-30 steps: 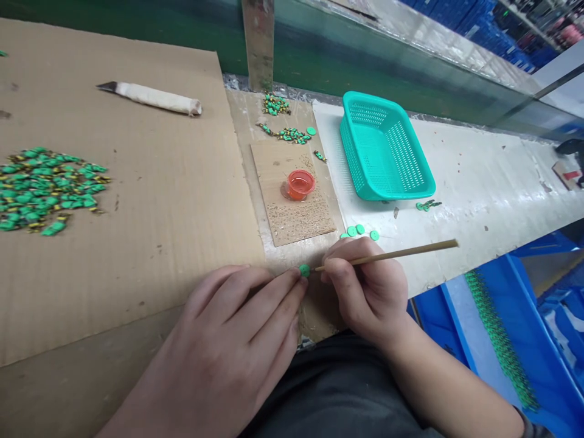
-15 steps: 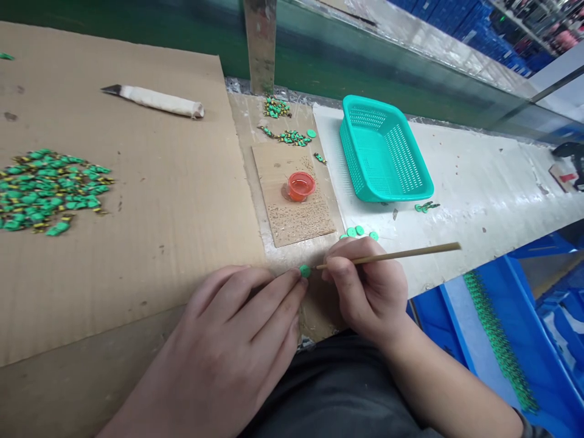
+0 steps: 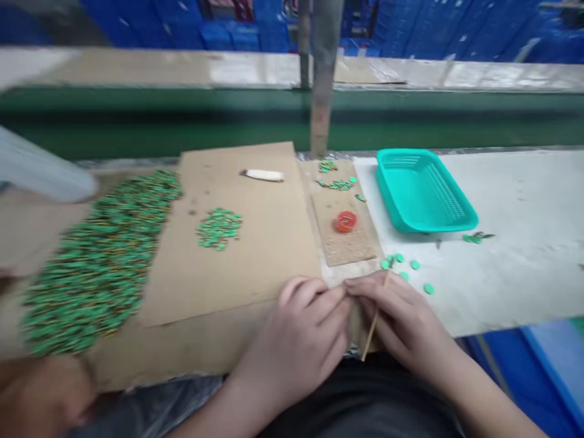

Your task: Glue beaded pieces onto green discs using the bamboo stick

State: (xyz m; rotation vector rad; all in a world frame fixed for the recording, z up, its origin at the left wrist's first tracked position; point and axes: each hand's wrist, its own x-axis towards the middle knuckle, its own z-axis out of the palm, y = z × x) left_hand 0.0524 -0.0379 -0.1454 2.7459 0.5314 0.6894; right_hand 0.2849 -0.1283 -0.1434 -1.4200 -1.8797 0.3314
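Observation:
My left hand (image 3: 314, 325) has its fingers pressed together at the table's front edge, their tips meeting those of my right hand (image 3: 401, 310). What lies between the fingertips is hidden. A thin wooden stick (image 3: 371, 328) sits in my right hand and now slants down towards me. Just beyond the hands, a small red cup (image 3: 346, 221) stands on a cardboard piece (image 3: 347, 248). Several green discs (image 3: 429, 288) lie on the white surface by my right hand. Small green and yellow parts (image 3: 219, 228) are heaped on the larger cardboard sheet (image 3: 269, 261).
A turquoise basket (image 3: 426, 190) stands at the back right. A white-wrapped tool (image 3: 263, 175) lies on the large cardboard. A big pile of green parts (image 3: 104, 261) spreads at the left, with another person (image 3: 41, 395) at the lower left. A metal post (image 3: 322, 91) rises behind.
The view has swung left and levelled out. The stick has turned from pointing right to slanting towards me. My hands have come together, and the green disc at my left fingertips no longer shows.

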